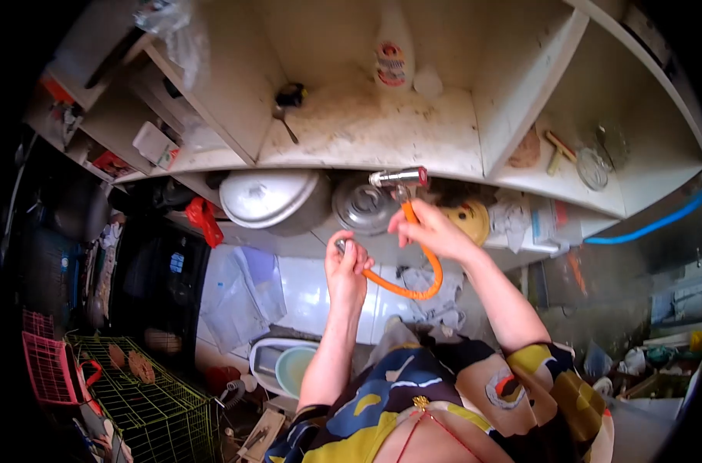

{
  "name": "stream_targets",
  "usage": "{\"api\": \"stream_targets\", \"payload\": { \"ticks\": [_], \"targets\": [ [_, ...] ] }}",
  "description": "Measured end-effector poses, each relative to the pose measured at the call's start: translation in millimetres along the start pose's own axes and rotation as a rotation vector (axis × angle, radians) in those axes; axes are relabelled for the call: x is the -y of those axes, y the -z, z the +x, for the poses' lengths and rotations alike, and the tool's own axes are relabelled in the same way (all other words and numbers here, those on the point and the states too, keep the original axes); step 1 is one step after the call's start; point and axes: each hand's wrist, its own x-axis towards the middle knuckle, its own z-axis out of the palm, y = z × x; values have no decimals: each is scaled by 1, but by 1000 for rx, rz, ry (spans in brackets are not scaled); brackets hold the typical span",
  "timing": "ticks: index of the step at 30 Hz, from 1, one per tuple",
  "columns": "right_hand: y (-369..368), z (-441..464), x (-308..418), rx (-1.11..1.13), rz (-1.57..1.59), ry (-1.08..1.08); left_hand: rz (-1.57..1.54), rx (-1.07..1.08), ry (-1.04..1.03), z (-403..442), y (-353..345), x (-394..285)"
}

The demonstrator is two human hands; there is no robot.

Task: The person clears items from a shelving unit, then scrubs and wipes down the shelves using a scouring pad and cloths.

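fingers of the left hand (346,261) are curled closed around the metal end (341,245) of the orange hose (397,290); those of the right hand (436,231) pinch it just below the chrome fitting (399,178). the hose loops between both hands, the fitting in front of the shelf edge (320,163), near the round metal lid (362,207)

Navy-and-yellow patterned top (401,390), red neck cord (451,437), gold pendant (421,402)
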Motion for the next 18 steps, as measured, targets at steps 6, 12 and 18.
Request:
{"api": "stream_targets", "payload": {
  "ticks": [6, 12, 18],
  "targets": [
    [-18, -37, 11, 54, 178, 33, -133, 9, -165, 11, -7, -27],
    [-9, -61, 7, 69, 494, -115, -150, 79, -97, 12, -24, -22],
    [-8, -82, -14, 44, 649, 42, -163, 199, -47, 23, -44, -17]
  ]
}}
